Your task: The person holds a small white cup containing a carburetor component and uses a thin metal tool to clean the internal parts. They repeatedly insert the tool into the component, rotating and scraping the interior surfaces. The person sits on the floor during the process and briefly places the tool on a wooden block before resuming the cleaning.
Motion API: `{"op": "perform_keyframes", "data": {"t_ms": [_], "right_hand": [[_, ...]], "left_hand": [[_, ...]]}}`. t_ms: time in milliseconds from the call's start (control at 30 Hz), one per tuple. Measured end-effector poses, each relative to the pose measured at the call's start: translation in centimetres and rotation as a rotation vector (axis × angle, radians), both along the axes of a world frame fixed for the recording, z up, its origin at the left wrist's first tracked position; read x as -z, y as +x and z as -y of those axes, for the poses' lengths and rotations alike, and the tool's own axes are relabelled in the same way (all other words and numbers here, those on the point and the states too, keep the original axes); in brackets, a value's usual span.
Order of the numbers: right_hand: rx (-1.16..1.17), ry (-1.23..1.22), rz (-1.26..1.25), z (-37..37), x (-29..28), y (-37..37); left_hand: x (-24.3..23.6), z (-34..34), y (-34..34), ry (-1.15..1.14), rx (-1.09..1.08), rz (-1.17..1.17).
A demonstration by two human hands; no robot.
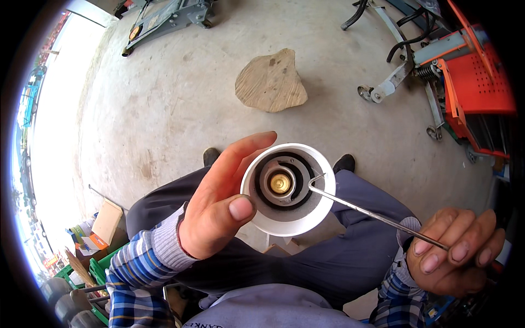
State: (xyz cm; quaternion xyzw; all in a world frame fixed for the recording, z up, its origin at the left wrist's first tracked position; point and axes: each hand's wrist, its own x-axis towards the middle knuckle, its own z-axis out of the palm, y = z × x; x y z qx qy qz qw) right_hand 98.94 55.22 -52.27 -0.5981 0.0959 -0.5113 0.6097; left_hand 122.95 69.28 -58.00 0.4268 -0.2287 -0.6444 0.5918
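Observation:
My left hand (216, 202) grips a white cup-shaped metal housing (303, 214) from its left side, fingers behind and thumb at the rim. The open mouth faces up toward me. Down inside sit a black ring (258, 180) and a round brass-coloured piece (280, 184) within a grey metal collar. Held in my right hand (454, 249) is a thin metal hook pick (377, 215). Its bent tip reaches over the right rim into the housing, close to the black ring; whether it touches the ring I cannot tell.
On the concrete floor ahead lies a wooden block (272, 82). A grey floor jack (169, 24) stands at the far left. Wheeled metal legs (391, 85) and a red tool cart (478, 82) are at the right. Boxes (106, 221) and a green crate (101, 267) sit at the left.

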Motion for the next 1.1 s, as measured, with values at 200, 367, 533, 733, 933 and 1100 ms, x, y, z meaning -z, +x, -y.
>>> {"op": "perform_keyframes", "data": {"t_ms": [200, 367, 533, 733, 933, 1100], "right_hand": [[-0.008, 0.002, -0.028, 0.03, -0.13, -0.08], [0.012, 0.021, 0.022, -0.12, 0.16, -0.16], [0.010, 0.013, 0.020, -0.15, 0.21, -0.08], [-0.037, -0.014, -0.056, 0.08, -0.20, -0.15], [-0.019, -0.007, -0.037, -0.11, -0.12, -0.06], [-0.020, -0.014, -0.036, -0.09, -0.05, 0.08]], "left_hand": [[0.20, 0.08, -0.05, -0.013, 0.000, -0.006], [0.18, 0.02, 0.00, -0.019, 0.002, 0.000], [-0.02, 0.10, 0.03, -0.009, 0.012, 0.004], [-0.06, 0.06, 0.01, -0.011, 0.005, 0.024], [-0.13, 0.17, -0.03, -0.007, -0.001, 0.036], [-0.14, 0.15, -0.08, -0.006, -0.004, 0.012]]}}
